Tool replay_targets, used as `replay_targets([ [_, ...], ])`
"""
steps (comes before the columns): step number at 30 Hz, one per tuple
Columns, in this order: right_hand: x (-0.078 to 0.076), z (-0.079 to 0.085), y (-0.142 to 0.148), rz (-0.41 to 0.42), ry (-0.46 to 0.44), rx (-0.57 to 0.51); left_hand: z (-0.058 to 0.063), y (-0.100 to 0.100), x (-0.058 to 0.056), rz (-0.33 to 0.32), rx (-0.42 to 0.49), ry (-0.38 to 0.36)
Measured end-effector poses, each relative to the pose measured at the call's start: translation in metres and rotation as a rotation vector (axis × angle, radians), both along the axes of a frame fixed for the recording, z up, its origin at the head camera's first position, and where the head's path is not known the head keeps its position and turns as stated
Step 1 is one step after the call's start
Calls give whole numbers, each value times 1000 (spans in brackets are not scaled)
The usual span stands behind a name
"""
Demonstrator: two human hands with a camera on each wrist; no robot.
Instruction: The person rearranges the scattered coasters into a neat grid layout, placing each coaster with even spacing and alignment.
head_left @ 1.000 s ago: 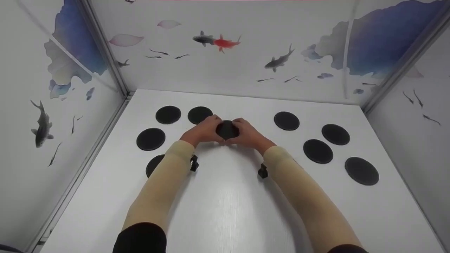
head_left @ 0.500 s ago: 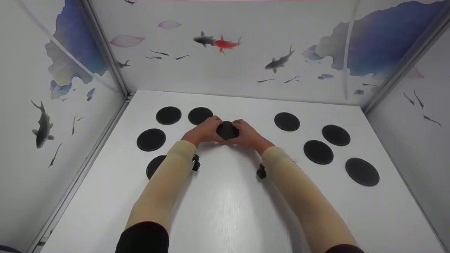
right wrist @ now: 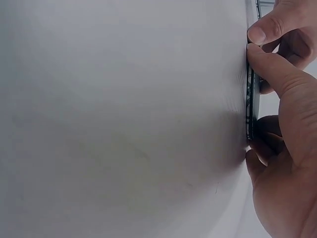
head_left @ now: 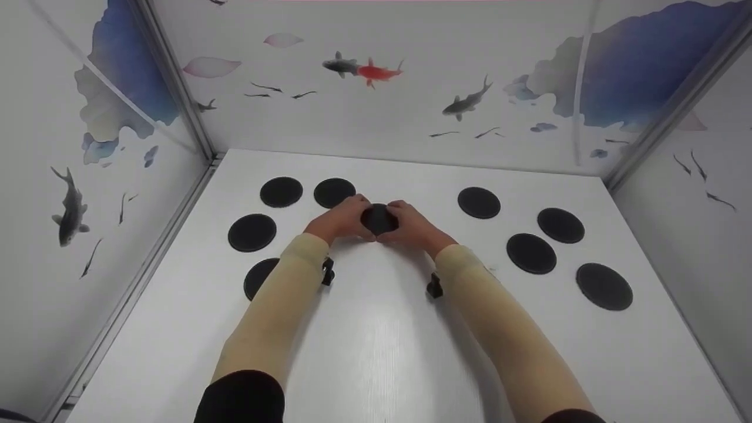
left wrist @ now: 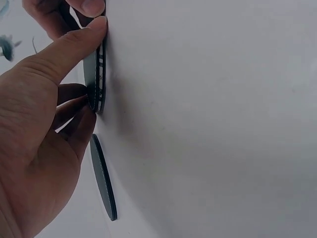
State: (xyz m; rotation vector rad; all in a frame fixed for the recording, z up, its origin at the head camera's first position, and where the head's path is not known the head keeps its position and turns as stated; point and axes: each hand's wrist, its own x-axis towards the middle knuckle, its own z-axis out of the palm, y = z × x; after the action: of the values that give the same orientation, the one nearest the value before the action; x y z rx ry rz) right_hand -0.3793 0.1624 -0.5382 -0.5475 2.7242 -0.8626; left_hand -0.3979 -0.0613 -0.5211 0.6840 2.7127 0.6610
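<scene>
Near the back middle of the white table, both hands hold a round black coaster (head_left: 380, 220) flat between them. My left hand (head_left: 343, 219) curls round its left side, and my right hand (head_left: 414, 227) round its right. The two thumbs meet at the near rim, with the other fingers at the sides and far edge. In the left wrist view the coaster's edge (left wrist: 101, 79) looks layered, with a black-and-white patterned band between dark layers. That same edge (right wrist: 249, 106) stands close over the table in the right wrist view. The fingers hide part of the rim.
Several more black coasters lie flat: one (head_left: 334, 192) just behind my left hand, others (head_left: 252, 232) on the left, one (head_left: 260, 279) partly under the left sleeve. On the right lie several (head_left: 531, 253). Printed white walls (head_left: 382, 129) enclose the table (head_left: 376, 352) at back and sides.
Both hands stay on the coaster in nearly the same place. The forearms have shifted very slightly inward; the other coasters have not moved.
</scene>
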Motion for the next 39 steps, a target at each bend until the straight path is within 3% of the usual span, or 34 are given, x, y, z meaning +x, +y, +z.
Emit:
replay_targets([
  [20, -8, -12, 1, -18, 28, -17, -2, -2, -2, -31, 10, 40],
  [33, -4, -8, 0, -37, 13, -13, -3, -2, 1, -32, 36, 41],
  [39, -1, -3, 3, -24, 47, -38, -1, -1, 2, -44, 56, 50],
])
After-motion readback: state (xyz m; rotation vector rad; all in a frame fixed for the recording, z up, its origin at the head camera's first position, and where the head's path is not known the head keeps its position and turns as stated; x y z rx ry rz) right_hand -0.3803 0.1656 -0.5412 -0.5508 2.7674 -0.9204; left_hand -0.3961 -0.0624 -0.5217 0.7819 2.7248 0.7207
